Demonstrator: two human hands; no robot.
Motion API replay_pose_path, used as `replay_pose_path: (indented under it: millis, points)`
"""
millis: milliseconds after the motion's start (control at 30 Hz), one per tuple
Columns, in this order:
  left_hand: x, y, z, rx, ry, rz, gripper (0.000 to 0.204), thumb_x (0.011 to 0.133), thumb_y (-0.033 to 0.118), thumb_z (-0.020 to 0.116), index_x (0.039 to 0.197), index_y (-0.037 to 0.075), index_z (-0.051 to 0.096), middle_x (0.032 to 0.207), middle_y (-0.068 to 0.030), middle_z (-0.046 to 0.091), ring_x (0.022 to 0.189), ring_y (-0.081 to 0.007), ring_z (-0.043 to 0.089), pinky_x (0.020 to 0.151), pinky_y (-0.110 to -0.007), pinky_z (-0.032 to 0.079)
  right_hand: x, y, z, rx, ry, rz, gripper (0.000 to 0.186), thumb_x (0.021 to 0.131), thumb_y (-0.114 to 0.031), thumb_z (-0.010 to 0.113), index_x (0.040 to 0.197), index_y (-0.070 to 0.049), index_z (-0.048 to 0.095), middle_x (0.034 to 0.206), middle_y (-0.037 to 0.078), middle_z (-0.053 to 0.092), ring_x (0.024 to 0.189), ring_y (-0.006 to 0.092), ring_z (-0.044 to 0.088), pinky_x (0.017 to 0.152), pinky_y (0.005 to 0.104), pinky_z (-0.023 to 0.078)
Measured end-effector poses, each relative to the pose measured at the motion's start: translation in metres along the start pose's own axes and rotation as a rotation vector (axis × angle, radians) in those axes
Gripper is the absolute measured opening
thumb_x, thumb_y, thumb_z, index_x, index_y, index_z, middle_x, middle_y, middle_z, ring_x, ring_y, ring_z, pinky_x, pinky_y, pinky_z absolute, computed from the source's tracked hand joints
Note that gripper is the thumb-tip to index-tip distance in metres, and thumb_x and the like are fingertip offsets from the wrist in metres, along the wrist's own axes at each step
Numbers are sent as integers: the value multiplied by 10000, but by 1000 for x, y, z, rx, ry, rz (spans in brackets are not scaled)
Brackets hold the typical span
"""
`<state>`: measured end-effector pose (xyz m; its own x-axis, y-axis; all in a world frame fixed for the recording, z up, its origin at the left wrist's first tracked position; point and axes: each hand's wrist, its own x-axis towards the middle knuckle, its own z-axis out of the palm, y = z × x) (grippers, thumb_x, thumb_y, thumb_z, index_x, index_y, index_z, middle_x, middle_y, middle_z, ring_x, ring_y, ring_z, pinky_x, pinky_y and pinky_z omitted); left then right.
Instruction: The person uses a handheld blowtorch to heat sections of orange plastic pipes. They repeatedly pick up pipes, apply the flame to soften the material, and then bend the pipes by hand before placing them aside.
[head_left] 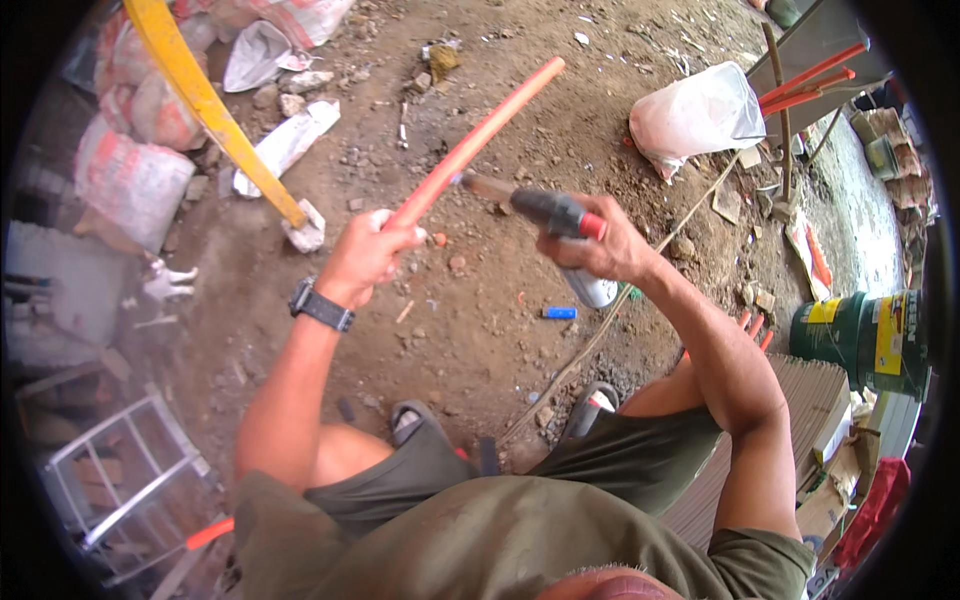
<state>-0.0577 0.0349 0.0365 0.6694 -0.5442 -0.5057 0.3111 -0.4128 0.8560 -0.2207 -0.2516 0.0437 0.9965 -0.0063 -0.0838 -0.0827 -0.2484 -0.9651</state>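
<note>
My left hand [368, 255], with a dark watch on its wrist, is closed around the lower end of an orange plastic pipe [480, 138]. The pipe slants up and away to the right. In my right hand [607, 243] is a blowtorch [552, 212] with a black and red head on a pale gas canister [592, 289]. Its metal nozzle points left at the pipe, close to the pipe's middle. Whether a flame burns there I cannot tell. Both hands are held above the dirt ground in front of my knees.
A blue lighter-like object [560, 313] lies on the ground. A yellow bar [215, 115] leans at the left near filled sacks [135, 180]. Right stand a white sack [697, 110], green buckets [830, 328] and more orange pipes [812, 82]. A metal ladder-like frame [125, 450] lies lower left.
</note>
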Motion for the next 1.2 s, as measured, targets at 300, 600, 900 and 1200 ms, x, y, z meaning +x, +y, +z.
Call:
replay_pose_path:
  millis: [300, 600, 900, 1200]
  points:
    - [2, 2, 2, 26, -57, -5, 177, 935, 164, 730, 948, 45, 599, 711, 74, 482, 476, -7, 397, 401, -216, 279, 8, 24, -30, -31, 281, 169, 570, 884, -137, 724, 1436, -70, 596, 944, 44, 687, 763, 126, 643, 680, 318, 543]
    - [1, 3, 4, 61, -25, 24, 177, 932, 163, 730, 973, 36, 613, 715, 72, 489, 479, -11, 398, 408, -219, 281, 6, 20, -27, 33, 275, 168, 228, 867, -218, 746, 1022, -71, 668, 833, -31, 621, 749, 74, 569, 668, 278, 470]
    - [12, -19, -9, 470, 217, 359, 223, 952, 225, 725, 959, 14, 655, 746, 29, 526, 667, -63, 449, 588, -285, 391, 4, -6, 5, -65, -79, 31, 483, 834, -229, 762, 1270, -39, 682, 985, 62, 740, 852, 152, 684, 796, 354, 574]
    - [20, -23, 4, 552, 246, 542, 264, 922, 226, 766, 1010, 4, 653, 816, -97, 635, 754, -210, 580, 707, -378, 485, -7, 15, -17, -397, 122, 214, 482, 793, -391, 835, 1116, -50, 727, 889, 169, 733, 805, 289, 682, 774, 414, 554]
